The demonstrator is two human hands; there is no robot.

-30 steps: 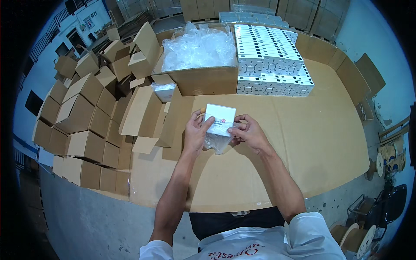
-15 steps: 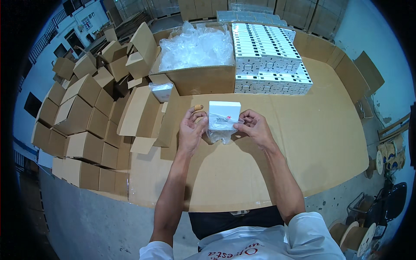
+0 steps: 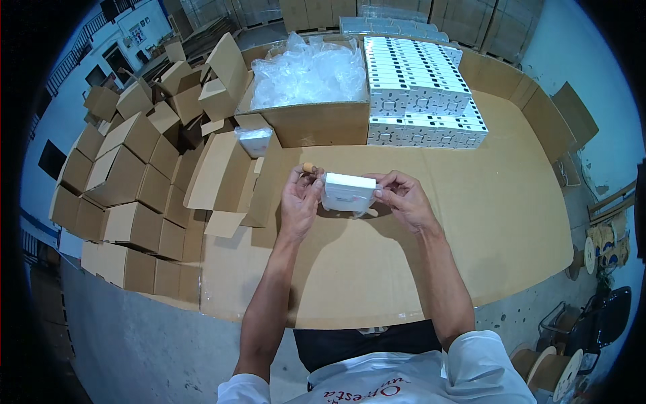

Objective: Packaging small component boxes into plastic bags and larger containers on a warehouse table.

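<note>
- Tipped flatter than a second ago, the white box (image 3: pixel 349 187) now shows its long edge, held between both hands above the table (image 3: pixel 471 222).
- Left hand (image 3: pixel 301 198) pinches its left end; right hand (image 3: pixel 402 197) grips the right end.
- Clear bag (image 3: pixel 346 205) clings beneath the box, just below the fingers.
- Box looks light and stiff, the film slippery; best held by the ends.

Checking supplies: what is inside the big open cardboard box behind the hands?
The big open box is heaped to its rim with crumpled clear plastic bags. Whatever lies beneath that top layer is covered and cannot be seen.
</note>
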